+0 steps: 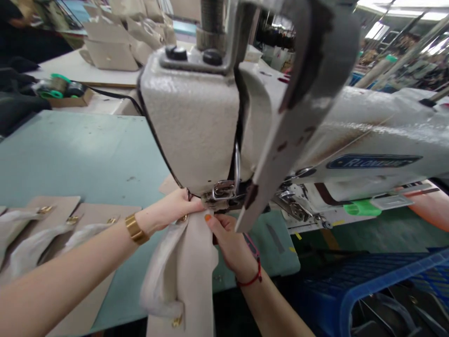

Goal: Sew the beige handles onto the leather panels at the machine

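Head view:
Left hand (175,206): it comes in from the left, and its fingers are closed on the top edge of the beige piece (196,271), just under the machine (196,126). A gold bracelet (136,229) is on this wrist.
Right hand (228,238): it comes up from below, and its thumb with an orange nail presses on the same piece from the right side, so the piece is pinched. A red string (250,280) is around this wrist.
Beige piece: it is held between the two hands at the foot (222,191) of the machine. Its top end touches the metal foot, and the rest hangs down over the front edge of the worktop (77,154). A thin white wrap (157,276) lies along its left side, and a small gold fitting (177,321) shows near the lower end.
Machine: it is a white sewing machine, very near the camera. Its arm goes to the right and has a blue name plate (373,161). Two black knobs (194,54) sit on top.
Worktop: it is pale green. On its left part lie more flat beige pieces (59,210) with gold fittings, side by side, well apart from the hands.
Blue crate (379,285): it stands low at the right, below the machine arm.
Far bench (80,68): it has folded beige bags (115,42) and a small box with spools (58,89).
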